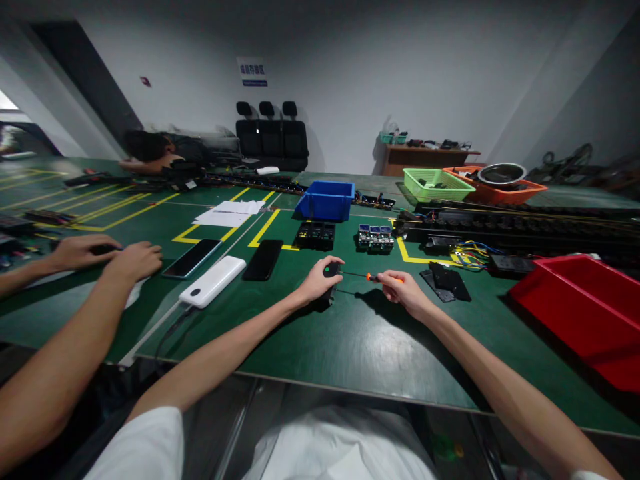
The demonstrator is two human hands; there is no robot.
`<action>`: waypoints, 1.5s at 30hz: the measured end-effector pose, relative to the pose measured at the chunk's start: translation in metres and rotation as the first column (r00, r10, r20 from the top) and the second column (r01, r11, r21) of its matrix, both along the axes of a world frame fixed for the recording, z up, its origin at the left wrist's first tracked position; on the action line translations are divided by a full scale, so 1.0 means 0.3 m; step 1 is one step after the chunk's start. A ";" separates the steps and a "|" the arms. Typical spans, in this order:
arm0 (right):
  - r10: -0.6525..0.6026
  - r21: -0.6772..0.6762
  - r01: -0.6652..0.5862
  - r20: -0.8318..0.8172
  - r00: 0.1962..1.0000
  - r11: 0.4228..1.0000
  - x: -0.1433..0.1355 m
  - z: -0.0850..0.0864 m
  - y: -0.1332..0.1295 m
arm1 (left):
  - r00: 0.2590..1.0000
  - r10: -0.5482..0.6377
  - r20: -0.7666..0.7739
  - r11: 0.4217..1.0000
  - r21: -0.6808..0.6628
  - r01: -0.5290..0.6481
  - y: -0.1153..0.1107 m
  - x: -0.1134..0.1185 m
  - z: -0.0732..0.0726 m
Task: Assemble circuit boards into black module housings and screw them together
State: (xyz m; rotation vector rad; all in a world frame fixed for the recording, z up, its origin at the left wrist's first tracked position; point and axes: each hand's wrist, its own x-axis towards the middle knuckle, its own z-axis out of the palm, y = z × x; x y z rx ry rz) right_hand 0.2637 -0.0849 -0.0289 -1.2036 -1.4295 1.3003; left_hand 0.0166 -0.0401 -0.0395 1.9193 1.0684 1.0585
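My left hand point(319, 280) is closed around a small black housing point(331, 272), which it holds on edge at the green table point(300, 333). In my right hand point(405, 291) is a screwdriver point(371, 277) with an orange and black handle. Its thin shaft points left toward the housing; whether the tip touches it I cannot tell. Beyond my hands lie a set of black modules point(315, 235) and a group of modules with blue-white tops point(375, 238). Flat black plates point(447, 281) rest to the right of my right hand.
A blue bin point(327, 201) stands behind the modules and a red bin point(590, 313) at the right. A white power bank point(213, 281), a black phone point(263, 260) and another phone point(193, 258) lie left. A co-worker's hands point(133, 260) are further left. Long black assemblies point(515, 227) lie back right.
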 end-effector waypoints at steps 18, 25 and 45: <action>-0.049 -0.082 0.034 -0.196 0.979 0.996 -0.012 0.018 -0.009 | 1.000 0.007 -0.019 1.000 -0.003 -0.007 -0.014 0.005 0.022; -0.059 0.080 0.053 0.077 0.995 0.995 -0.007 0.004 -0.009 | 1.000 0.018 -0.006 1.000 -0.013 -0.018 -0.005 0.002 0.010; -0.067 -0.046 0.062 -0.113 0.991 0.997 -0.023 0.007 -0.015 | 1.000 0.011 -0.008 1.000 -0.024 -0.011 -0.012 0.005 0.020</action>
